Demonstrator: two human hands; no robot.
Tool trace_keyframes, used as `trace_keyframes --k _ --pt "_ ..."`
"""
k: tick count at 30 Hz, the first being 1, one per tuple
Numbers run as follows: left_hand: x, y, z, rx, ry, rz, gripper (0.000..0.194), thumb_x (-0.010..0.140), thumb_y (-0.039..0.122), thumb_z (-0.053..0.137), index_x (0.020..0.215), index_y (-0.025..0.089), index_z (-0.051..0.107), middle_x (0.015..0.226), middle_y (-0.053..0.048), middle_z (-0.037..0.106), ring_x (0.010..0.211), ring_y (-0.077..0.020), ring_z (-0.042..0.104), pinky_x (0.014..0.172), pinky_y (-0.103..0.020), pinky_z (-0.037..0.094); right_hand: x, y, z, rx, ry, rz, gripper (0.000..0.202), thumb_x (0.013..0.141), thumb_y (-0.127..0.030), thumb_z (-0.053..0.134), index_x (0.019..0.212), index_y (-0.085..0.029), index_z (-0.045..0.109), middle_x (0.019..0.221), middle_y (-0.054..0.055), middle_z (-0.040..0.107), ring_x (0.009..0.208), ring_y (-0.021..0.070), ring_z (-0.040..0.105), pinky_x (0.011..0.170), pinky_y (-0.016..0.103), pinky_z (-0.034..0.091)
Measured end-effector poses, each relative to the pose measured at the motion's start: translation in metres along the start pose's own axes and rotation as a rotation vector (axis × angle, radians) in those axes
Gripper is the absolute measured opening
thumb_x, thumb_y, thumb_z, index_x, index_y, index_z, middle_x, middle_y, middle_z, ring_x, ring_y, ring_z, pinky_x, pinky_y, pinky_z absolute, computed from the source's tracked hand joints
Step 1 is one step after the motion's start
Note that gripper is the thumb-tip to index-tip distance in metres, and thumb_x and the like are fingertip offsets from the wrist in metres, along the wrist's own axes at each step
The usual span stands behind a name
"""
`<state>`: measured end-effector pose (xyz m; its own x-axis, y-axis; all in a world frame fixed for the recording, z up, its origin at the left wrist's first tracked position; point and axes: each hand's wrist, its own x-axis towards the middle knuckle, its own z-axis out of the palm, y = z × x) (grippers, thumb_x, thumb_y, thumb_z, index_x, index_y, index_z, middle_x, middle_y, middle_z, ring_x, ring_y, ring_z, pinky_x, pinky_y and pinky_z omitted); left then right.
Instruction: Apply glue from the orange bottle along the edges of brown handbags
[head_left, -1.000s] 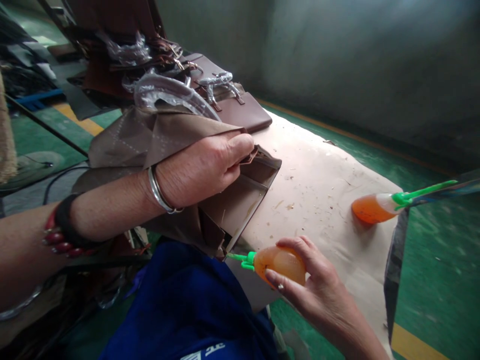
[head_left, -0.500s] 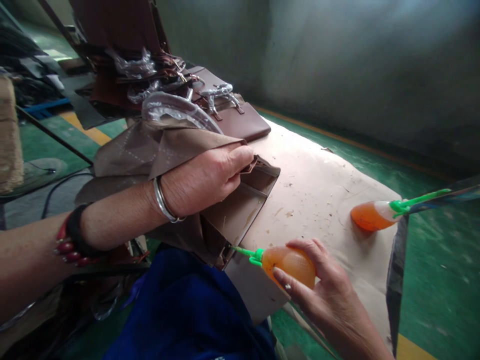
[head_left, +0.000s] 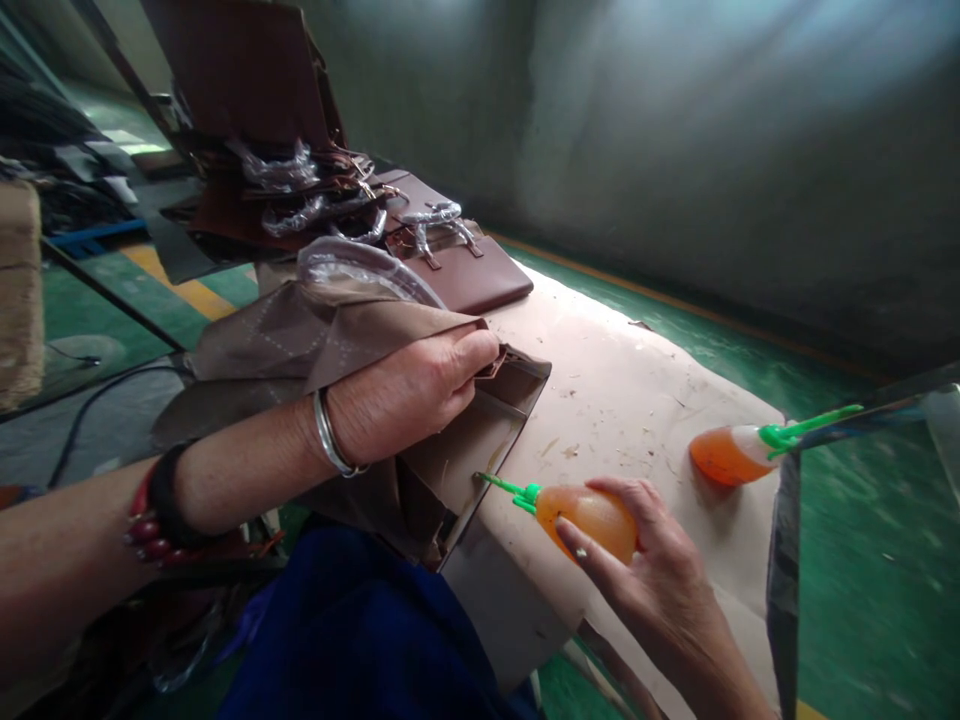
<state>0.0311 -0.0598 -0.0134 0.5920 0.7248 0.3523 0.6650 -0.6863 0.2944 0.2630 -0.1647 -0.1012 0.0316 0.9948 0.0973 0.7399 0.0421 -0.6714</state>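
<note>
A brown handbag (head_left: 465, 440) lies on its side at the table edge, its inner lining and one inside edge facing me. My left hand (head_left: 409, 395) is closed on the bag's lining fabric (head_left: 285, 335), thumb on top, holding it back from the opening. Under that hand the fingertips are partly hidden. My right hand (head_left: 652, 550) grips a squeeze bottle (head_left: 592, 515) of orange liquid, thumb along its near side. The bottle's thin green nozzle points left, and its tip is at the bag's inner edge.
A second orange bottle (head_left: 731, 455) with a green nozzle lies at the table's right. Brown handbags (head_left: 484, 275) with plastic-wrapped handles are piled at the back left. Scraps dot the paper-covered table (head_left: 622, 400). Blue cloth (head_left: 375, 630) covers my lap.
The nozzle tip has moved up along the bag's inner edge, away from the near corner. My left hand keeps its hold on the fabric. The whole view has shifted slightly.
</note>
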Motion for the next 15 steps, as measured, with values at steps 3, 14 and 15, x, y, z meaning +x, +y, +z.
trace_keyframes --k 3,14,15 --pt "0.0 -0.001 0.001 -0.006 -0.001 -0.002 0.015 0.076 0.004 0.044 0.076 0.019 0.044 0.079 0.001 0.055 0.075 -0.0117 0.053 0.077 -0.021 0.044 0.005 0.002 0.003 -0.01 0.054 0.001 0.032 0.081 -0.05 0.059 0.101 -0.024 0.056 0.097 0.005 0.055 0.085 0.0218 0.058 0.077 0.037 0.048" --pt "0.001 -0.001 0.002 0.023 -0.047 0.003 0.018 0.077 0.0 0.045 0.079 0.018 0.047 0.082 0.001 0.057 0.078 -0.0108 0.054 0.08 -0.02 0.044 -0.01 -0.002 0.007 0.075 -0.045 0.044 0.028 0.08 -0.049 0.06 0.098 -0.028 0.057 0.094 0.001 0.056 0.083 0.0211 0.058 0.075 0.036 0.046" --pt "0.001 0.0 0.002 0.023 -0.053 0.0 0.018 0.077 0.0 0.045 0.078 0.018 0.047 0.082 0.001 0.057 0.078 -0.0107 0.054 0.08 -0.019 0.044 -0.007 0.0 0.007 0.077 -0.003 0.049 0.03 0.08 -0.051 0.059 0.099 -0.028 0.056 0.095 0.001 0.055 0.085 0.0216 0.058 0.077 0.037 0.046"
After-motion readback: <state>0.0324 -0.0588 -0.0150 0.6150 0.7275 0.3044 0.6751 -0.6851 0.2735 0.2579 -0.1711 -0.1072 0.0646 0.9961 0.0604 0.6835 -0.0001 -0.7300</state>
